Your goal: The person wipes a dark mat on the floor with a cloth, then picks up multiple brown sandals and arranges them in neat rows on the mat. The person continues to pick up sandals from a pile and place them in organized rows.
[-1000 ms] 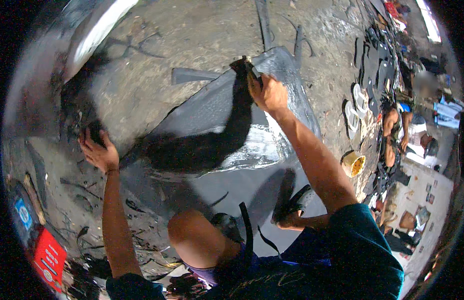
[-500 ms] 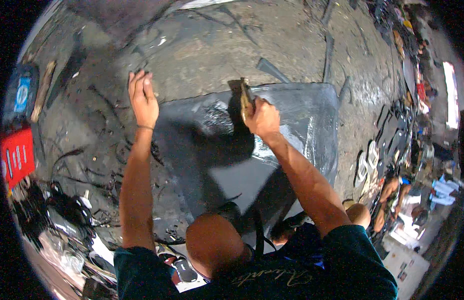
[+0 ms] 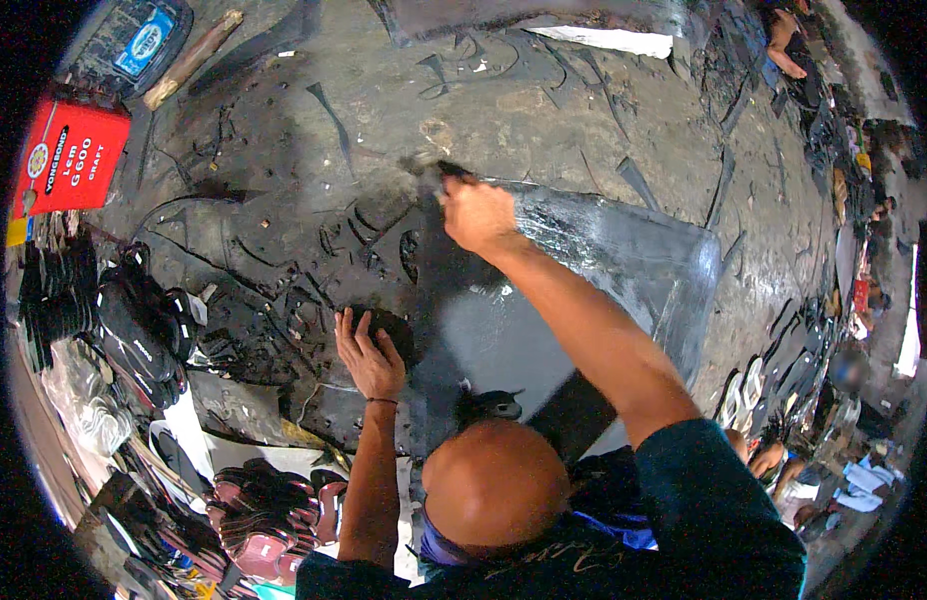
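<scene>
A dark grey rubber-like sheet (image 3: 674, 260) lies on the ground before me, with a wet, glossy coating along its far side. My right hand (image 3: 479, 215) is closed around a brush (image 3: 452, 172) at the sheet's far left corner. The brush is smeared by motion, and its handle is mostly hidden in my fist. Over the sheet's near left edge, my left hand (image 3: 372, 355) is held with fingers apart and nothing in it. Whether it touches the sheet I cannot tell.
Dark offcut strips (image 3: 329, 120) litter the ground. At the far left stand a red can (image 3: 74, 155) and a black container with a blue label (image 3: 134, 50). Stacked dark soles (image 3: 59, 290) and maroon footwear pieces (image 3: 269, 520) lie left. White sandals (image 3: 752, 385) are on the right.
My right hand has moved the brush leftward along the sheet's far edge to its corner. My left hand has come down nearer to me. The whole view has shifted toward the left.
</scene>
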Tool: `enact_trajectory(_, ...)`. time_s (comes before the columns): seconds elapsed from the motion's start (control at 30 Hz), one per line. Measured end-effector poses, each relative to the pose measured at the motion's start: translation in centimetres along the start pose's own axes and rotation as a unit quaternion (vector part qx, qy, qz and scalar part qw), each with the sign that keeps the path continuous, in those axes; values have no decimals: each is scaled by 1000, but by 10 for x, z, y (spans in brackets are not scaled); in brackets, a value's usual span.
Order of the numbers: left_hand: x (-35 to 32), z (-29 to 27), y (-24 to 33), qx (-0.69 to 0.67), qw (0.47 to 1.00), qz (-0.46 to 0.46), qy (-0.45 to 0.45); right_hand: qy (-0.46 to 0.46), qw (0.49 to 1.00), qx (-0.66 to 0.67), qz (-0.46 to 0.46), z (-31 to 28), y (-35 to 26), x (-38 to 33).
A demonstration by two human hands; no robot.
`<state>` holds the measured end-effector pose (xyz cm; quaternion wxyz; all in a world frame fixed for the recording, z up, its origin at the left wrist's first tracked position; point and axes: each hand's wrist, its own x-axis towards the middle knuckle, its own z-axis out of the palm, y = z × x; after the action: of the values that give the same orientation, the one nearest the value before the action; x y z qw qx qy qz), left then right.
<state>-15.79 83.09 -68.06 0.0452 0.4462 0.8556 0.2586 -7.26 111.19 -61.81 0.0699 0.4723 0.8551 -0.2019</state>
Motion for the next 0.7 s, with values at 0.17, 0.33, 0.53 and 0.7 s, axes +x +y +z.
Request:
enact_trajectory(0.17,-3,4,0,-13,1000,5,17,-130,913,-160,-353,-25,52,4)
enact_trajectory(0.33,-2,4,-2,13,999,26,21,-142,837,-192,-492,-46,191,-60)
enact_trajectory(0.53,0,13,-18,-5,996,78,39,-156,858,-224,-435,-65,345,-168)
enact_trajectory(0.7,-8,21,-58,-10,998,60,22,-139,956,-117,-230,-58,444,-267)
